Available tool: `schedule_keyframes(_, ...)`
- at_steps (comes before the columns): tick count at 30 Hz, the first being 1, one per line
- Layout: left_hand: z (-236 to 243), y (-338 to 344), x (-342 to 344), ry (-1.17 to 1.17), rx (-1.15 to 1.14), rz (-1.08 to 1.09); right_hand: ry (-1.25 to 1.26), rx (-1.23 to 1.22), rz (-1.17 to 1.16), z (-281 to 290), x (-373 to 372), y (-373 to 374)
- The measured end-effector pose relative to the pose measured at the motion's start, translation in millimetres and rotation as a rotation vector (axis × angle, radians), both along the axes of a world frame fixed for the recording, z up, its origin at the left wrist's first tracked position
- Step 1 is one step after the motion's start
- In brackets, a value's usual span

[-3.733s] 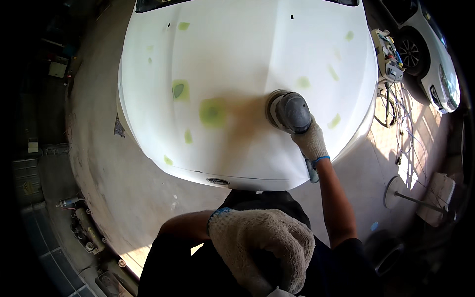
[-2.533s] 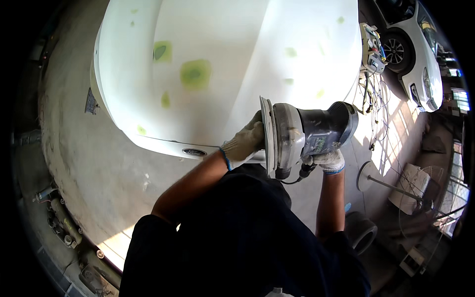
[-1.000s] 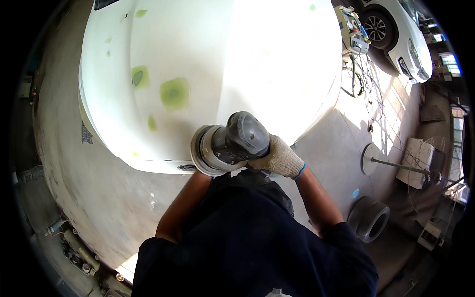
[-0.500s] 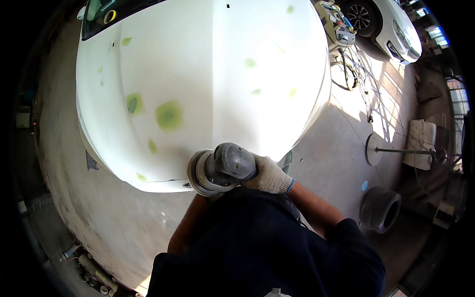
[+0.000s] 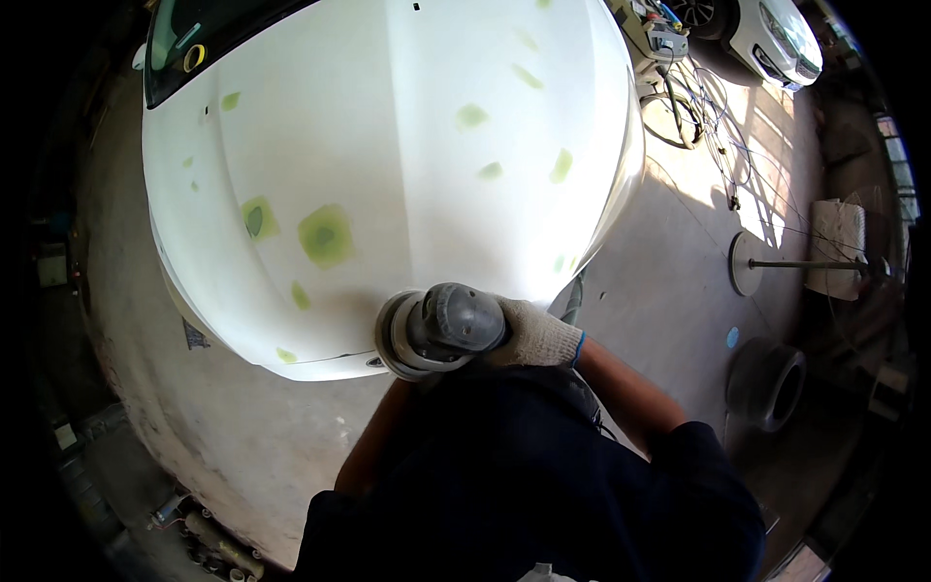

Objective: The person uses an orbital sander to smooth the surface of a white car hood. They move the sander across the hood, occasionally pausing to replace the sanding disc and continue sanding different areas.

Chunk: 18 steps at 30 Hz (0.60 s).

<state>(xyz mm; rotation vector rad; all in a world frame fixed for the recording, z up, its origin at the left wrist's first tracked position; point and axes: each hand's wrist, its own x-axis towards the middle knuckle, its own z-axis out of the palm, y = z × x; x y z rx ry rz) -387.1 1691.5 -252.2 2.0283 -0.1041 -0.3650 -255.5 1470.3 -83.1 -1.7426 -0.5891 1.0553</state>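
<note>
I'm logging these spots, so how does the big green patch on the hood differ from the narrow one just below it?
The big patch is much larger than the narrow patch. The big patch is broad and squarish; the narrow patch is slim and elongated. The big patch has a distinct darker centre, while the narrow patch shows none so clear. Both are green marks on the white hood, apart from the sander.
</note>
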Motion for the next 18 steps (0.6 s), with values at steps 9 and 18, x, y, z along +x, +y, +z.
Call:
schedule_keyframes(9,1,-12,9,0.07,-0.013,-0.006,-0.018,0.123,0.034,-21,1,-14)
schedule_keyframes(18,5,-5,22,0.071,-0.039,-0.028,0.045,0.069,-0.054,-20,11,-26)
